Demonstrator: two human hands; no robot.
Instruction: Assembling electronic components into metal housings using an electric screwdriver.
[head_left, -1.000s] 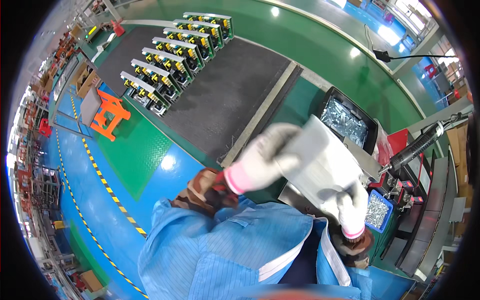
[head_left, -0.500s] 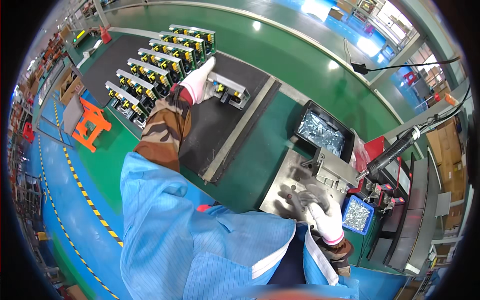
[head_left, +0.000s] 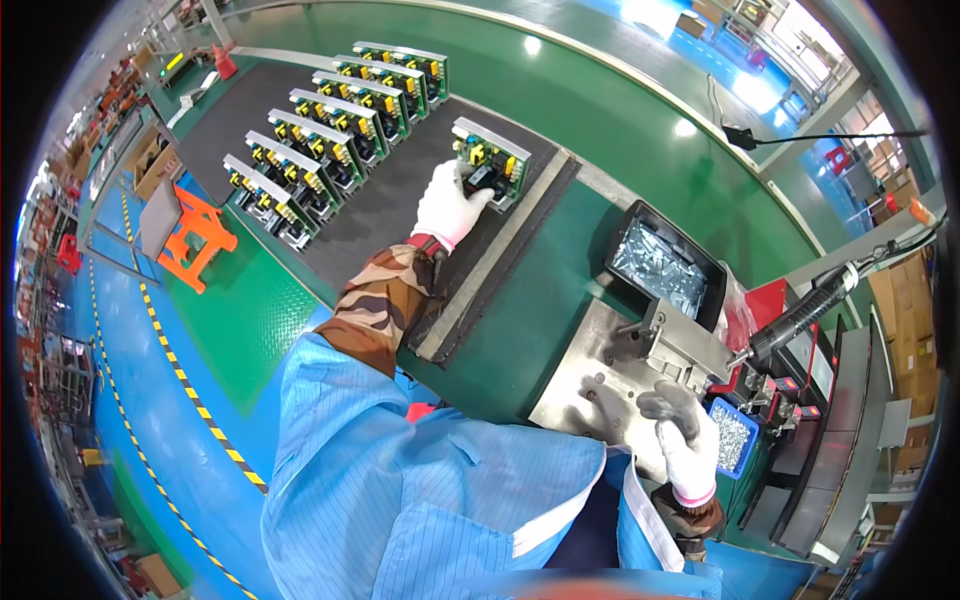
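A circuit board with yellow parts and a silver metal bar along its top stands at the right end of the dark mat. My white-gloved left hand has its thumb and fingers closed on the board's near lower side. Low over a steel fixture plate is my right hand, also gloved, with darkened fingertips. Its fingers are curled together, and whatever they may hold is hidden. Beside that hand sits a blue tray of small metal screws.
Several similar boards stand in a slanting row on the dark mat. A black bin of metal pieces stands behind the fixture. At the right, a powered screwdriver hangs on a cable. An orange stool is at the left.
My left hand has moved right and nearer, from the board's left end to its near side. The board has shifted and turned to show more of its parts. My right hand stays by the fixture.
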